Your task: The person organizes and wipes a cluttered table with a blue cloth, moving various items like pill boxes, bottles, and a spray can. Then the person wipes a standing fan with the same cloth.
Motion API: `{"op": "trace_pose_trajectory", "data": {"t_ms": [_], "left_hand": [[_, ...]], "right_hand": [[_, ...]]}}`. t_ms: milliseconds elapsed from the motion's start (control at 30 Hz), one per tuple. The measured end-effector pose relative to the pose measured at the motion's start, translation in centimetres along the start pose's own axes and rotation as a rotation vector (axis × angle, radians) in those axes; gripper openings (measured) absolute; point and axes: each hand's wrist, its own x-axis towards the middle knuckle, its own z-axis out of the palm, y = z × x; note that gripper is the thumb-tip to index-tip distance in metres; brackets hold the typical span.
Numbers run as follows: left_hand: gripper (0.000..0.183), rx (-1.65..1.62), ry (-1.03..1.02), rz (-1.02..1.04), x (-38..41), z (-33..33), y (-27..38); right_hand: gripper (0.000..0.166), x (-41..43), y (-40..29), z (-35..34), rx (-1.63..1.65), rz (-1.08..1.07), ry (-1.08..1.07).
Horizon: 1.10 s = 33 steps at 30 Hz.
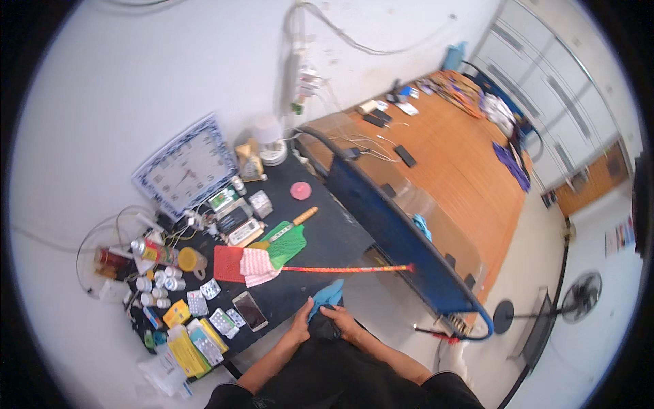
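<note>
A light blue cloth [328, 294] is held up at the near edge of the black table, in front of my body. My left hand [303, 317] grips its left side between thumb and fingers. Its lower part is pinched by my right hand [340, 318], which also lies against something dark that blends with my black clothing. Beyond the cloth, a red and white striped cloth [259, 266] lies over a red fly swatter [228, 263] and a green fly swatter [288, 244]. A smartphone [250, 311] rests on the table to the left of my hands.
The black table [332, 225] holds a wall clock [186, 166], pill bottles [171, 276], blister packs [222, 322], medicine boxes [186, 350] and a pink lid [300, 190]. To the right stand a bed with a blue headboard [388, 220] and a floor fan [582, 296].
</note>
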Motion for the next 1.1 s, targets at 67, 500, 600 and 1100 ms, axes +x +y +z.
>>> {"op": "trace_pose_trajectory", "data": {"t_ms": [67, 500, 600, 1100], "left_hand": [[0.060, 0.196, -0.020, 0.141, -0.6, 0.5, -1.1], [0.063, 0.222, -0.123, -0.296, 2.2, 3.7, -6.1], [0.061, 0.443, -0.003, -0.158, 2.3, 6.7, -9.4], [0.053, 0.903, -0.053, 0.002, 6.0, 12.0, -23.9]], "right_hand": [[0.024, -1.7, 0.7, -0.3, 0.018, -0.028, 0.013], [0.042, -8.2, 2.2, -7.3, 0.096, -0.323, 0.128], [0.033, -10.4, 1.7, -10.6, -0.136, -0.447, 0.433], [0.053, -19.5, 1.3, -26.1, -0.926, -0.701, 0.492]]}}
